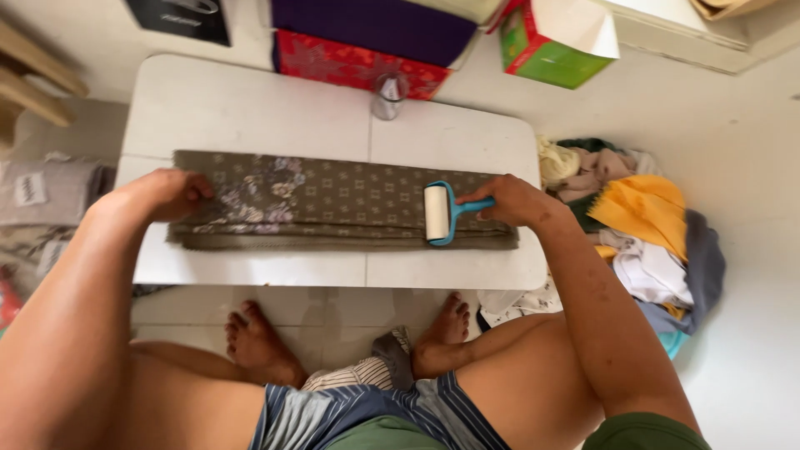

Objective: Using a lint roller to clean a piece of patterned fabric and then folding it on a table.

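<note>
**Lint roller at work on folded cloth**

A lint roller (437,213) rests on the right end of a folded patterned cloth (333,200) on a white worktop (250,108). The right hand (512,200) grips its handle; the left hand (171,193) presses flat on the cloth's far end. A glass (388,96) behind the cloth could tip if the cloth drags.
</note>
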